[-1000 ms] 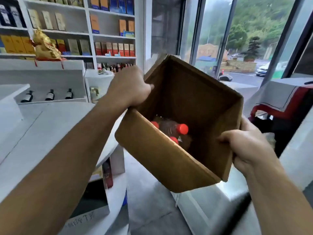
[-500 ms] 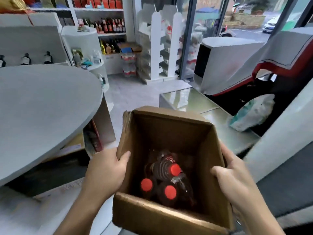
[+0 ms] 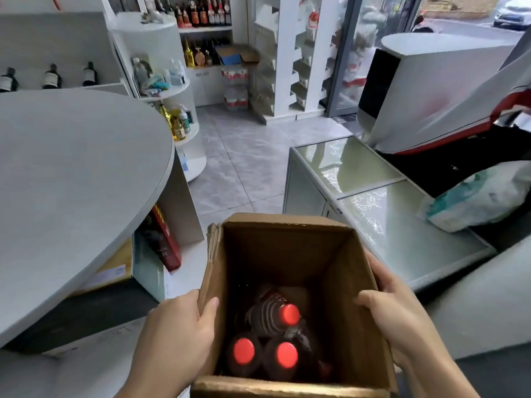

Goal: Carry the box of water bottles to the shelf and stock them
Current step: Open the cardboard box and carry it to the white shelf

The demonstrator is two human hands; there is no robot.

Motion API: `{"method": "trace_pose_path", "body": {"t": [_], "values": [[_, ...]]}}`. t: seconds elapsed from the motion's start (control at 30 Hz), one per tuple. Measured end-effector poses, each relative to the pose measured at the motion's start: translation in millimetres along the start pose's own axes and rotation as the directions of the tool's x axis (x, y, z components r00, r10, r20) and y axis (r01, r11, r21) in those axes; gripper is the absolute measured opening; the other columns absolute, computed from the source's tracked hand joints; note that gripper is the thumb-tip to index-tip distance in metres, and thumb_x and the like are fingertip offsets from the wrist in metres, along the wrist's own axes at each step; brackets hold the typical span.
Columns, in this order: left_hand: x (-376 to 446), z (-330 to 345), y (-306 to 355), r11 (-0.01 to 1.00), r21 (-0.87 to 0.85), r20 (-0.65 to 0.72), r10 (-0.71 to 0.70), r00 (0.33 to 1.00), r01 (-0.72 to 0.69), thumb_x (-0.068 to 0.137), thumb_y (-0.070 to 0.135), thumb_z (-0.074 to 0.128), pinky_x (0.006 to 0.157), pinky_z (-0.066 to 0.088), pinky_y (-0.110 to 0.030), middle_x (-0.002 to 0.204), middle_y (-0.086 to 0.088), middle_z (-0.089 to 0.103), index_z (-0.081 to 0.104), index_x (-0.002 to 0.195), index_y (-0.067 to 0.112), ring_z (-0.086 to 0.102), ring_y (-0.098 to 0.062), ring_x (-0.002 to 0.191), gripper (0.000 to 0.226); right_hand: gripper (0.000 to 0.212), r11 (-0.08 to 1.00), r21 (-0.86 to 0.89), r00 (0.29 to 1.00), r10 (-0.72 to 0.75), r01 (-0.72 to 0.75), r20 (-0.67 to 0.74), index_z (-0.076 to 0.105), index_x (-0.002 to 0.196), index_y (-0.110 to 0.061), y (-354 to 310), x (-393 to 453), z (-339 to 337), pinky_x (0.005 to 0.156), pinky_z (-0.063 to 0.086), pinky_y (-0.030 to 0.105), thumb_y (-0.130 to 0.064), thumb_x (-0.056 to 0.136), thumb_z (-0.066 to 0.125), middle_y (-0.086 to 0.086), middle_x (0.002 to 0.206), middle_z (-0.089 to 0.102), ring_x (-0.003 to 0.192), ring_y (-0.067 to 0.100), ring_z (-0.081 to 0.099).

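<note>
An open brown cardboard box (image 3: 287, 248) is held low in front of me. Inside it lie three water bottles (image 3: 270, 334) with red caps, clustered at the bottom. My left hand (image 3: 178, 334) grips the box's left wall, thumb hooked over the rim. My right hand (image 3: 393, 314) grips the right wall the same way. A white slotted display shelf (image 3: 287, 58) stands across the floor by the glass door, with bottle packs beside it.
A large round grey counter (image 3: 71, 173) is close on my left, with boxes under it. A glass-topped cabinet (image 3: 373, 191) is close on my right, a plastic bag (image 3: 482, 196) on it. Grey tiled floor (image 3: 241, 162) leads ahead. A round white stand (image 3: 161, 67) holds bottles.
The box has dropped from chest height, tilted, to low and upright. My view has tipped down toward the floor, and both hands have shifted down the side walls.
</note>
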State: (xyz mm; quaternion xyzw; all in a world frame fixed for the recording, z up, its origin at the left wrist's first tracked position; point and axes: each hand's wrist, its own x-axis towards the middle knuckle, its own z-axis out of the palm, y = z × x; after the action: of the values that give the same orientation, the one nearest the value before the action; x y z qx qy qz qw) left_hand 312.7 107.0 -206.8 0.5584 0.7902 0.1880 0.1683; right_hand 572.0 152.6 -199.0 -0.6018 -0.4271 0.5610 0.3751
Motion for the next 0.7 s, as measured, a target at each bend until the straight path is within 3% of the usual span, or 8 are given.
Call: {"method": "trace_pose_path", "body": {"t": [0.13, 0.23, 0.37, 0.53, 0.63, 0.7], "values": [[49.5, 11.0, 3.2, 0.997, -0.077, 0.002, -0.005, 1.0, 0.005, 0.093, 0.037, 0.053, 0.064, 0.044, -0.037, 0.059, -0.004, 0.055, 0.062, 0.078, 0.014, 0.055, -0.029, 0.067, 0.029, 0.101, 1.0, 0.008, 1.0, -0.016, 0.016, 0.018, 0.065, 0.121, -0.055, -18.3, 50.3, 9.1, 0.069, 0.04, 0.047, 0.028, 0.073, 0.032, 0.022, 0.097, 0.076, 0.072, 0.038, 0.054], [91.6, 15.1, 15.8, 0.996, -0.089, -0.034, -0.01, 0.999, 0.007, 0.094, 0.036, 0.052, 0.067, 0.041, -0.035, 0.071, -0.007, 0.064, 0.063, 0.087, 0.014, 0.061, -0.035, 0.082, 0.026, 0.101, 0.998, -0.054, 0.999, -0.038, 0.037, -0.019, 0.067, 0.112, -0.06, -41.4, 89.5, 11.3, 0.068, 0.046, 0.05, 0.028, 0.073, 0.035, 0.005, 0.089, 0.081, 0.07, 0.048, 0.061], [145.3, 19.1, 41.4, 0.988, -0.156, -0.054, -0.031, 0.998, 0.022, 0.096, 0.032, 0.051, 0.061, 0.042, -0.036, 0.063, -0.003, 0.059, 0.054, 0.075, 0.01, 0.058, -0.026, 0.069, 0.031, 0.097, 0.995, -0.089, 0.998, -0.055, 0.054, -0.004, 0.065, 0.105, -0.06, -79.1, 145.7, 9.2, 0.063, 0.05, 0.038, 0.029, 0.077, 0.036, -0.008, 0.074, 0.079, 0.07, 0.032, 0.065], [208.0, 34.5, 64.5, 0.98, -0.172, -0.058, -0.112, 0.992, 0.101, 0.097, 0.035, 0.048, 0.06, 0.043, -0.033, 0.061, -0.003, 0.058, 0.053, 0.072, 0.014, 0.06, -0.021, 0.066, 0.033, 0.098, 0.991, -0.128, 0.997, -0.036, 0.044, 0.069, 0.07, 0.106, -0.058, -110.6, 232.2, 9.0, 0.068, 0.044, 0.043, 0.029, 0.076, 0.035, -0.003, 0.074, 0.078, 0.074, 0.033, 0.058], [248.0, 48.2, 80.1, 0.974, -0.158, -0.077, -0.179, 0.981, 0.165, 0.096, 0.035, 0.049, 0.063, 0.042, -0.037, 0.063, -0.006, 0.058, 0.05, 0.07, 0.015, 0.063, -0.031, 0.075, 0.033, 0.099, 0.988, -0.148, 0.991, -0.031, 0.05, 0.133, 0.071, 0.09, -0.062, -129.5, 289.5, 8.5, 0.065, 0.043, 0.038, 0.029, 0.076, 0.035, -0.003, 0.068, 0.076, 0.072, 0.032, 0.057], [278.8, 56.2, 93.2, 0.965, -0.149, -0.119, -0.232, 0.965, 0.214, 0.096, 0.037, 0.049, 0.07, 0.048, -0.04, 0.072, -0.01, 0.066, 0.057, 0.078, 0.014, 0.065, -0.033, 0.081, 0.03, 0.101, 0.989, -0.136, 0.982, -0.031, 0.056, 0.184, 0.071, 0.095, -0.063, -143.9, 330.6, 8.4, 0.065, 0.041, 0.039, 0.028, 0.076, 0.034, 0.009, 0.076, 0.077, 0.069, 0.032, 0.054]]}}
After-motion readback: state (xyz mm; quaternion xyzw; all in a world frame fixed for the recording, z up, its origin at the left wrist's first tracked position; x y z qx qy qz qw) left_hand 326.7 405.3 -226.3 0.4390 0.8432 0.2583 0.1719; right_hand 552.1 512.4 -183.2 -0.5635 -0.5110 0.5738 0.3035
